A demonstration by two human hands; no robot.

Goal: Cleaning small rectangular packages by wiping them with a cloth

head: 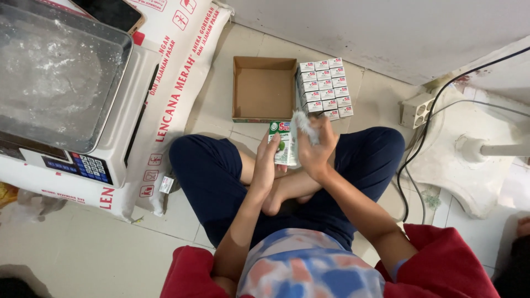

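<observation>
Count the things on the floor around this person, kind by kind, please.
Small white cartons stacked in a block: 15 tops showing
Small white carton held in both hands: 1
Open brown cardboard tray: 1
White printed sack: 1
Digital weighing scale: 1
Total: 19

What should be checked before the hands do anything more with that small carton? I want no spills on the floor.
1. Left hand grips small carton: ok.
2. Right hand holds crumpled clear wrap at the carton's top: ok.
3. Carton sealed: cannot tell.
4. Open cardboard tray empty: ok.
5. Stacked cartons beside the tray neatly aligned: ok.
6. Scale on sack apart from hands: ok.
</observation>
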